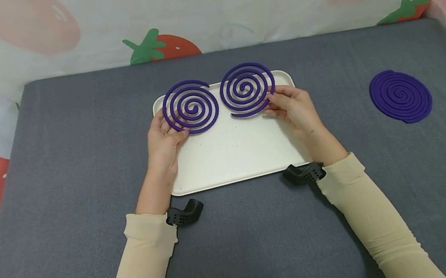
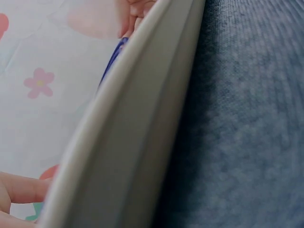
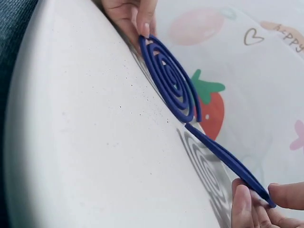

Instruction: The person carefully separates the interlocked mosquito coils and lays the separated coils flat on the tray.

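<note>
Two purple spiral mosquito coils are held up over a white rectangular tray (image 1: 238, 156). My left hand (image 1: 165, 143) pinches the left coil (image 1: 212, 107) by its lower left edge, thumb in front and fingers behind. At its right edge, the other coil (image 1: 223, 95) is pinched between thumb and fingers of my right hand (image 1: 298, 111). Both coils stand tilted, their faces toward me, with a small gap between them in the head view. From the right wrist, the left coil (image 3: 148, 61) shows its spiral and the right coil (image 3: 228, 159) appears nearly edge-on. The tray's side hides most of the left wrist view.
A third purple coil (image 1: 401, 96), wound tight with no gaps, lies flat on the grey cloth-covered table (image 1: 386, 191) at the right. Behind the table hangs a pale curtain (image 1: 284, 0) printed with strawberries and flowers. Black bands (image 1: 184, 213) sit on both wrists.
</note>
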`<state>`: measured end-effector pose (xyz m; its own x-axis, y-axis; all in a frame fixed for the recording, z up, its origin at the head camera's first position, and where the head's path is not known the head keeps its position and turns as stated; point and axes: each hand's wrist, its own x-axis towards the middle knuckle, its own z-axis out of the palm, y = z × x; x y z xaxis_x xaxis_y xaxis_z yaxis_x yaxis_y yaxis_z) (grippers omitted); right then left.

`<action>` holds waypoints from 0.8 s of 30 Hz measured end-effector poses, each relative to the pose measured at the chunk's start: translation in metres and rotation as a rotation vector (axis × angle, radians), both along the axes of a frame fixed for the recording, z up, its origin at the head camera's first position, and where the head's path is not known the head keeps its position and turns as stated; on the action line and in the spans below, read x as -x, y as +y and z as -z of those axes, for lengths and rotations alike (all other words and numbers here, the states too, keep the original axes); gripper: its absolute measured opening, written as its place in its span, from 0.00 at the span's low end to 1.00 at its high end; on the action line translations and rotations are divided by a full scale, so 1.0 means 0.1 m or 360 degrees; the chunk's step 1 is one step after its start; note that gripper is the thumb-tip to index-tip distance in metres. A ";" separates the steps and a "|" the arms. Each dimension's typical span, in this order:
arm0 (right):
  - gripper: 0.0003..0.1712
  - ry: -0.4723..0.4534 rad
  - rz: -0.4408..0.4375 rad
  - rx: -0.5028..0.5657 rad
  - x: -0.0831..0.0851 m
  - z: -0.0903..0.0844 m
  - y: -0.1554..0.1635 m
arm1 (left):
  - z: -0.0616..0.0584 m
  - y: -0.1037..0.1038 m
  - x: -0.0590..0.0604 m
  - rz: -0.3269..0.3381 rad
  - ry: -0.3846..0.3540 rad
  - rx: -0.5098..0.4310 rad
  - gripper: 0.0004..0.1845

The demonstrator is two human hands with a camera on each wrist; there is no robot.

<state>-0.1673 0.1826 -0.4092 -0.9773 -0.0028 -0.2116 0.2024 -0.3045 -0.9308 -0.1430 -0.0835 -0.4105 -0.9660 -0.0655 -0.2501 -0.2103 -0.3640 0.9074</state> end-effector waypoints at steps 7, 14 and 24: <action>0.21 -0.0073 0.0057 0.0006 0.02 -0.01 -0.01 | 0.00 -0.01 0.02 -0.0025 -0.0009 0.0037 0.39; 0.21 -0.0035 0.0119 -0.0022 0.02 -0.03 -0.03 | 0.00 -0.03 0.02 -0.0070 0.0049 0.0009 0.40; 0.23 0.0027 0.0194 -0.0569 0.01 -0.05 -0.06 | 0.00 -0.01 0.03 -0.0178 0.0168 0.0012 0.36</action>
